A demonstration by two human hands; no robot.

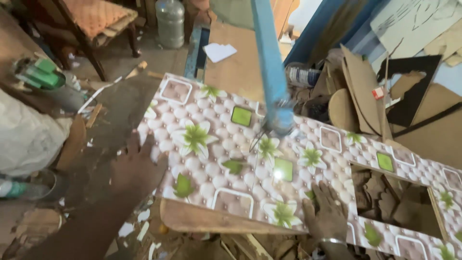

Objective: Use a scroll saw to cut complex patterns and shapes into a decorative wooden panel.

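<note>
Here I keep both hands flat and spread on the flower-patterned panel (250, 159), which lies across the counter (207, 219) under the blue saw arm (270, 67). The left hand (134, 166) presses near the panel's left edge, the right hand (327, 212) near its front edge. I judge steady, even pressure, fingers well off the blade line, matters most. The blade itself is blurred, and the panel's right end is cut off.
</note>
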